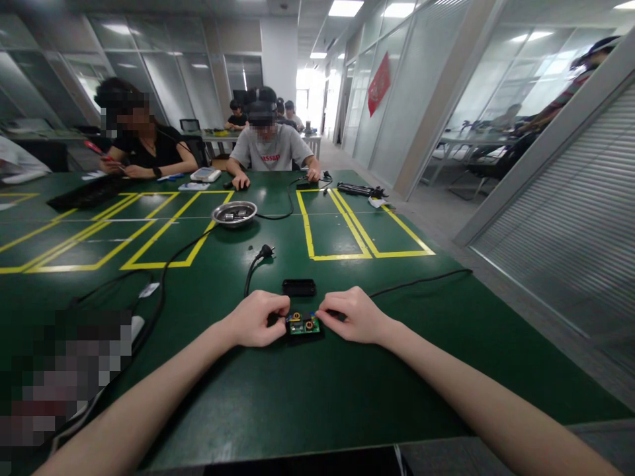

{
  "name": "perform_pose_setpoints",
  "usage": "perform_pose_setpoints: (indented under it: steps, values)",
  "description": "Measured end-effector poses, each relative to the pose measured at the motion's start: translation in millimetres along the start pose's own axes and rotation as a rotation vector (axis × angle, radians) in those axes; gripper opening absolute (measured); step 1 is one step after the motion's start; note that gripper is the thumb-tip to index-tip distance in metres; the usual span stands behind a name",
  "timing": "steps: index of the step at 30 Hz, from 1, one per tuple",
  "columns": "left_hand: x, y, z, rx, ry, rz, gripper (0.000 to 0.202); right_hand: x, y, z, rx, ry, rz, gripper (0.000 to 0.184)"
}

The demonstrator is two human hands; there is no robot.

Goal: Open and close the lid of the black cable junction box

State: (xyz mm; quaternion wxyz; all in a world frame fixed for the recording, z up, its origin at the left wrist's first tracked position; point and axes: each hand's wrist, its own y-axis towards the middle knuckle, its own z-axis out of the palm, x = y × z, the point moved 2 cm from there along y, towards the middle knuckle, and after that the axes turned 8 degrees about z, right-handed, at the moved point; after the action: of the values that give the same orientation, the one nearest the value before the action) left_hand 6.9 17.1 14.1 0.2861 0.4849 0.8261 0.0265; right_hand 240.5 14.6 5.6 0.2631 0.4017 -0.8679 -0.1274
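A small green circuit board with copper-wound coils is held low over the table in front of me. My left hand pinches its left end between thumb and curled fingers. At the right end, my right hand has thumb and forefinger closed on the board's edge. Something dark, perhaps a case half, shows under the board; I cannot tell how the two sit together. Just beyond lies a black plastic case half, its hollow side up. A black cable with a plug runs down behind my left hand.
Another black cable trails right from behind my right hand. Farther off stand a metal bowl with metal parts and a folded black tripod. Yellow tape marks the green table. Two people sit across; a blurred patch covers the left front.
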Motion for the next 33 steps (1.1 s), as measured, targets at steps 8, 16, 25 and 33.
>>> perform_pose_setpoints:
  steps: [8,16,25,33]
  values:
    - [1.0,-0.7,3.2,0.079,0.062,-0.011,0.036,1.2,2.0,3.3,0.091,-0.036,0.079,0.022]
    - [6.5,2.0,2.7,0.097,0.243,-0.051,0.023,-1.2,7.5,5.0,0.165,-0.152,0.162,0.027]
    - [12.7,3.3,0.2,-0.012,0.314,-0.155,0.038,-9.9,9.1,8.6,0.149,-0.119,0.266,0.025]
    - [17.0,5.7,2.4,0.017,0.322,-0.228,0.036,-9.1,11.9,11.6,0.159,-0.084,0.318,0.018]
